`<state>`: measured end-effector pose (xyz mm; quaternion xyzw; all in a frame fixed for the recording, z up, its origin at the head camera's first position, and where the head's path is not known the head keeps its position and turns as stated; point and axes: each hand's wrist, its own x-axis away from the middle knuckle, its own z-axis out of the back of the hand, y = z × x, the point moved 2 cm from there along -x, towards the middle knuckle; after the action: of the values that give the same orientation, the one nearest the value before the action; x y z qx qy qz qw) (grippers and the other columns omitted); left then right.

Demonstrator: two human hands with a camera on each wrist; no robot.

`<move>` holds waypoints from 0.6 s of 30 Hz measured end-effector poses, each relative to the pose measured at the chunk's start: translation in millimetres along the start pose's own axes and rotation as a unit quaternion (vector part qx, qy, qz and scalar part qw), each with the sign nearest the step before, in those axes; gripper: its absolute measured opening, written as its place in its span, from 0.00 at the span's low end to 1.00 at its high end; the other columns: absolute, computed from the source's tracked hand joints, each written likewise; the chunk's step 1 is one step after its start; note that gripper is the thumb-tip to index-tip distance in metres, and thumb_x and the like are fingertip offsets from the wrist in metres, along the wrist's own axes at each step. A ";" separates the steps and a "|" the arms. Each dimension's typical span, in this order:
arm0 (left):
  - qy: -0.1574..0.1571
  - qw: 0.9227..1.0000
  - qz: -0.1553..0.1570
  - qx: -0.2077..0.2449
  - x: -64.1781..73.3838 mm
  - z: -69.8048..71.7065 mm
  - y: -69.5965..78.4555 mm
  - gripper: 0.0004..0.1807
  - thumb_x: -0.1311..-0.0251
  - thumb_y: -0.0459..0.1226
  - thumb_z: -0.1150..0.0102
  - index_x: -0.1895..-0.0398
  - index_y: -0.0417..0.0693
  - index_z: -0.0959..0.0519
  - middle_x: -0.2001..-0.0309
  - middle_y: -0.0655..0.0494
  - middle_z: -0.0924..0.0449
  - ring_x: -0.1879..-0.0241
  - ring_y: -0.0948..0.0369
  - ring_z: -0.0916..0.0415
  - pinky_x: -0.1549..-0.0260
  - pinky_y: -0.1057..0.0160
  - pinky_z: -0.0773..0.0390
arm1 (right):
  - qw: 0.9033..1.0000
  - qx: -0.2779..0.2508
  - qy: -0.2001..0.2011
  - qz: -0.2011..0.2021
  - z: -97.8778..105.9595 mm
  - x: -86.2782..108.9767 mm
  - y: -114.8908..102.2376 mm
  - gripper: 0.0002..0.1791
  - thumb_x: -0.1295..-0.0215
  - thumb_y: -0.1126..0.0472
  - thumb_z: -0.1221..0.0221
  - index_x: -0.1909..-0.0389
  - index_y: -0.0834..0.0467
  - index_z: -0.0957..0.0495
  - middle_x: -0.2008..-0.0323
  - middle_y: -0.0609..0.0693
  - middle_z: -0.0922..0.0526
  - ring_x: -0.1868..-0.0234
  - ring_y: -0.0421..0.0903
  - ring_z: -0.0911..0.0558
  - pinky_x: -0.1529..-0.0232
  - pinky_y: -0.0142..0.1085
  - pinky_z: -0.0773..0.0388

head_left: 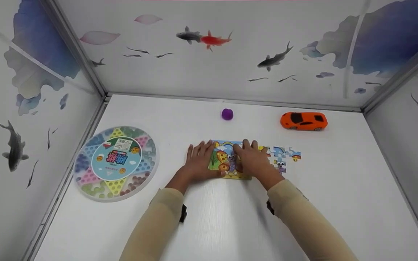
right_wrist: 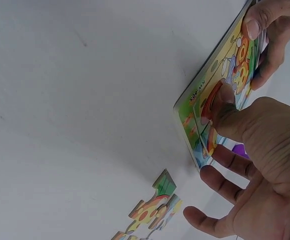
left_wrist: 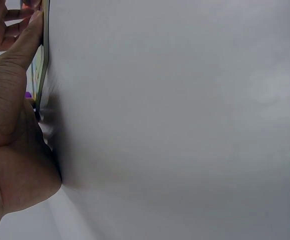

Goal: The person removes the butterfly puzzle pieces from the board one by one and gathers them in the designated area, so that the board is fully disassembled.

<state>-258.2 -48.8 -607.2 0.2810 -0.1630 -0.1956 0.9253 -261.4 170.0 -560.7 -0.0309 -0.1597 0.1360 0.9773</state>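
A jigsaw puzzle board [head_left: 218,159] with a bright cartoon picture lies flat on the white table. At its left side rests my left hand [head_left: 199,165], fingers extended and thumb along the near edge; the left wrist view shows that thumb [left_wrist: 22,47] against the board's edge. My right hand [head_left: 254,159] is over the board's right part. Its thumb [right_wrist: 226,95] is on a red-edged puzzle piece [right_wrist: 210,107] at the board, seemingly pinching it, with the index fingertip hidden. Loose puzzle pieces [head_left: 280,166] lie just right of the right hand.
A round Chinese checkers box [head_left: 116,163] with coloured marbles lies at the left. Behind the board sits a purple ball [head_left: 227,114], and an orange toy car [head_left: 304,121] stands at the back right. Printed wall panels [head_left: 223,65] bound the table.
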 end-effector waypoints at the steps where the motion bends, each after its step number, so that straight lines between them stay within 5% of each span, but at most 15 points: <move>1: 0.001 1.000 -0.001 0.002 0.2 0.5 0.3 0.66 0.37 0.68 0.31 0.07 0.52 0.55 0.07 0.51 0.60 0.08 0.45 0.67 0.12 0.36 0.76 | 1.000 0.002 0.000 0.000 0.1 0.1 0.3 0.41 0.30 0.58 0.26 0.19 0.48 0.33 0.23 0.64 0.32 0.24 0.69 0.32 0.26 0.82 0.37; 18: -0.011 1.000 0.008 -0.016 -6.4 -3.2 -3.7 0.67 0.37 0.70 0.33 0.06 0.55 0.58 0.07 0.55 0.62 0.07 0.48 0.71 0.13 0.38 0.79 | 1.000 0.001 0.012 0.006 -3.2 -1.0 2.8 0.35 0.29 0.56 0.28 0.25 0.49 0.30 0.27 0.63 0.29 0.28 0.68 0.31 0.27 0.83 0.35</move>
<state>-263.5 -47.3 -613.1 0.2622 -0.1725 -0.1944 0.9294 -262.0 172.3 -564.3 -0.0328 -0.1476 0.1419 0.9783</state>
